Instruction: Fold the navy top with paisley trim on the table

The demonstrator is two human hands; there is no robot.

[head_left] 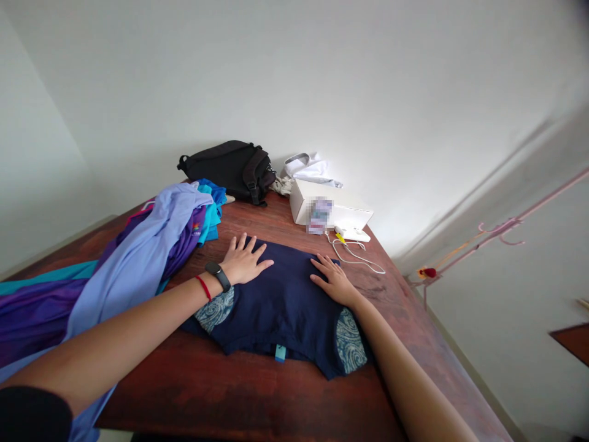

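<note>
A navy blue shirt (285,301) with pale swirl-patterned sleeve parts lies flat on the wooden table, its neckline and small turquoise label towards me. My left hand (243,261) rests palm down with spread fingers on the shirt's far left corner; a black band and a red string circle that wrist. On the far right part of the shirt lies my right hand (335,280), also flat with its fingers apart. Neither hand grips the cloth. The shirt's far edge looks straight between the hands, and its underside is hidden.
A heap of blue, purple and turquoise clothes (151,245) spreads along the table's left side. At the back are a black bag (225,169), white cloth (313,167) and a white box (331,205) with a white cable (354,255) before it. A pink hook stand (501,228) stands right.
</note>
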